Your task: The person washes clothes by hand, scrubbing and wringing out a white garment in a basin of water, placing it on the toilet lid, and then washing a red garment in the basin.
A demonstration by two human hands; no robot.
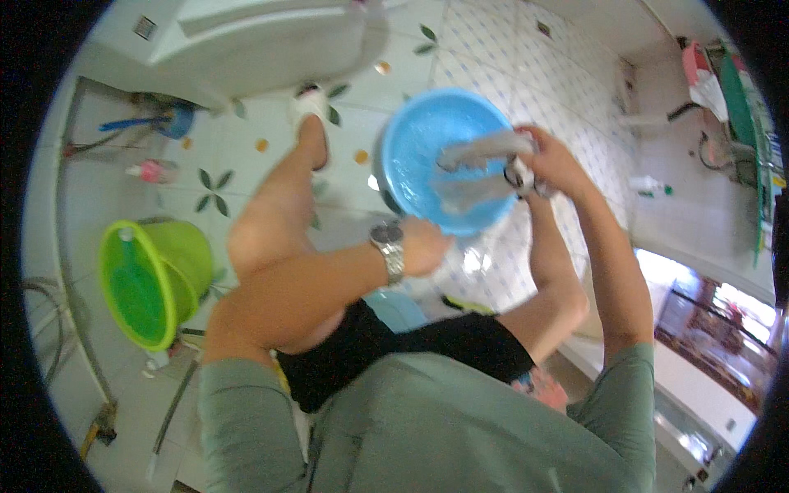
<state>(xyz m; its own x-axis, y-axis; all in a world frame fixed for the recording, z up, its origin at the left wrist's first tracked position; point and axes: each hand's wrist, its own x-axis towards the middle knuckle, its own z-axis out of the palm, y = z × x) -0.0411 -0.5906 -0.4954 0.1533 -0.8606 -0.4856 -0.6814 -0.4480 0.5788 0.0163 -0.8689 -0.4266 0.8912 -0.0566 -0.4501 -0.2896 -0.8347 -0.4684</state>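
Observation:
A round light-blue plastic basin [410,132] with water in it stands on the tiled floor before me. My right hand [545,161] is closed around a bunch of wet, greyish-white fabric [487,148] at the basin's right rim. Two limp lengths of the fabric hang over the water, blurred, and a patch with black and white shows close to my fingers. At the basin's lower rim is my left hand [428,246], with a metal-band watch [389,249] on the wrist. Its fingertips are blurred, so whether they grip the rim cannot be told.
A lime-green bucket [185,246] stands at the left, with a pink-labelled bottle [154,171] and a blue-handled item [132,124] beyond it. My legs flank the basin. Part of a light-blue object [394,310] shows between my thighs. Glass shelving [761,185] lines the right wall.

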